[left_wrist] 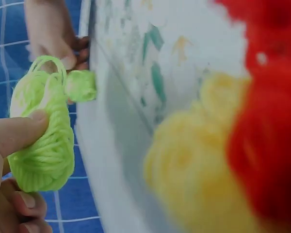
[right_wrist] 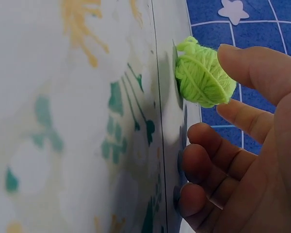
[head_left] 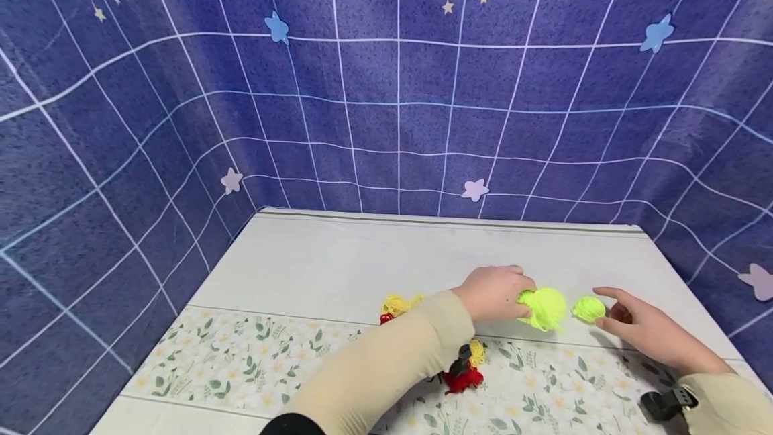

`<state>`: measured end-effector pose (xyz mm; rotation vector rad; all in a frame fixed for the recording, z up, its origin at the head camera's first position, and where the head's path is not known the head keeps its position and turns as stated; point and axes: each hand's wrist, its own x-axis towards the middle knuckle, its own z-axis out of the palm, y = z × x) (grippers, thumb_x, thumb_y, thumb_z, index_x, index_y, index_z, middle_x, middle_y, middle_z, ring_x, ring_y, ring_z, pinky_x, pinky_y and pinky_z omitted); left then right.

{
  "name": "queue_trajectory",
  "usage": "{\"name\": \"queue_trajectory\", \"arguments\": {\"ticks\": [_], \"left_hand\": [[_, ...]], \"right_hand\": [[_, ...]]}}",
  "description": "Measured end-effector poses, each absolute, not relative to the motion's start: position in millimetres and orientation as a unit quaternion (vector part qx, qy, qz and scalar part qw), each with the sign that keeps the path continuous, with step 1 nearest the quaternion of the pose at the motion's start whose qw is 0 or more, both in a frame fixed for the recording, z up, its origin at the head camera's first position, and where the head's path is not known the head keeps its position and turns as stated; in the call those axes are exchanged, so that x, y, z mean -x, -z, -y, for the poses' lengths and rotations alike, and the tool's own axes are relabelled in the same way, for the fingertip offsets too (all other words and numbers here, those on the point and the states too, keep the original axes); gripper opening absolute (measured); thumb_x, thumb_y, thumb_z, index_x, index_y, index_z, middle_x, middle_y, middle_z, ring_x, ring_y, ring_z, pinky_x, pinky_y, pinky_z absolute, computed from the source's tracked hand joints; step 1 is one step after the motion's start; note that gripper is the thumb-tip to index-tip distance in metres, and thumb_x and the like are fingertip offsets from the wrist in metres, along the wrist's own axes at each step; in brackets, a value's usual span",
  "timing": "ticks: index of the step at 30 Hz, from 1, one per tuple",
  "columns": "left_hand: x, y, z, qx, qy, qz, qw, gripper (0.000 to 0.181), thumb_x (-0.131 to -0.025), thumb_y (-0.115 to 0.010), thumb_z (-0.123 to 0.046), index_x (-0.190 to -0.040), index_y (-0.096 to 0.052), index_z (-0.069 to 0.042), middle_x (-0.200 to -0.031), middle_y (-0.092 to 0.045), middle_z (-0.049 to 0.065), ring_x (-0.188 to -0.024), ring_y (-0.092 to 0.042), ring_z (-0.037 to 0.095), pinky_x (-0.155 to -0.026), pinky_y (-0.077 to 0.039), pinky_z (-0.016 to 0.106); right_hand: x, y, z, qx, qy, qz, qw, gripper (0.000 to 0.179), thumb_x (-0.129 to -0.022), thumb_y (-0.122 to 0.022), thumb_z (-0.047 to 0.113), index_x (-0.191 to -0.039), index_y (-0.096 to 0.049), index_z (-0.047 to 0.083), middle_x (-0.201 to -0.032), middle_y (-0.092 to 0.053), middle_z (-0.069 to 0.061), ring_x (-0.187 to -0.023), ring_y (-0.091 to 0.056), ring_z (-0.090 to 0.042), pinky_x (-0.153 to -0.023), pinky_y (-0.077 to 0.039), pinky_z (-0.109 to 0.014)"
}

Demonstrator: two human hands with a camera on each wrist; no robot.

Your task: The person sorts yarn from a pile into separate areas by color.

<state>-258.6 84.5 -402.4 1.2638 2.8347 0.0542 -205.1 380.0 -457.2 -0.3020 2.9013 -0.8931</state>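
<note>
My left hand [head_left: 494,293] reaches across the table and grips a large ball of neon yellow-green yarn [head_left: 546,307]. In the left wrist view the thumb presses on the front of this yarn ball [left_wrist: 41,145], with fingers behind and below it, and loose strands loop off its top. A smaller neon yellow-green yarn ball [head_left: 588,309] rests on the table just to its right. My right hand [head_left: 649,331] is beside that small ball, thumb and forefinger spread around its near side. In the right wrist view those fingertips stand at the edge of the small ball [right_wrist: 203,73].
Yellow yarn [head_left: 400,304] and red yarn [head_left: 461,379] lie on the table under and beside my left forearm. The table [head_left: 338,254] has a white far strip and a flowered cover. A blue checked curtain [head_left: 386,86] rises behind and at the sides.
</note>
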Motion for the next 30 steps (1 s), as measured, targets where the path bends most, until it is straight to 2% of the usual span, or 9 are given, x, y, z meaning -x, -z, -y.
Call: {"name": "queue_trajectory", "arguments": {"ticks": [5,15,30], "left_hand": [[264.4,415.8,-107.1,-0.393,-0.002,-0.919,0.03,0.041,-0.092,-0.07,-0.052,-0.131,-0.065,-0.039,-0.112,-0.058,-0.021,-0.097,-0.051,-0.005,-0.073,-0.048,0.021],[274.5,436.0,-128.4,-0.37,-0.001,-0.929,0.021,0.04,-0.091,-0.071,-0.052,-0.129,-0.066,-0.041,-0.11,-0.057,-0.02,-0.099,-0.052,-0.003,-0.075,-0.05,0.024],[278.9,449.8,-125.5,-0.362,-0.059,-0.929,0.041,0.051,-0.092,-0.069,-0.055,-0.14,-0.058,-0.042,-0.115,-0.054,-0.019,-0.098,-0.049,-0.004,-0.079,-0.046,0.019]], "right_hand": [[204.2,457.5,-379.7,0.097,0.293,-0.95,0.042,0.069,-0.099,-0.066,0.04,-0.148,-0.042,-0.003,-0.086,-0.055,-0.003,-0.07,-0.049,-0.01,-0.06,-0.04,-0.029],[203.5,457.4,-379.5,0.087,0.291,-0.952,0.048,0.072,-0.099,-0.064,0.043,-0.149,-0.04,-0.002,-0.085,-0.053,-0.003,-0.069,-0.047,-0.011,-0.06,-0.039,-0.029],[204.2,457.5,-379.3,0.095,0.3,-0.948,0.044,0.069,-0.1,-0.064,0.041,-0.151,-0.04,0.001,-0.086,-0.054,-0.003,-0.07,-0.048,-0.011,-0.06,-0.039,-0.029]]}}
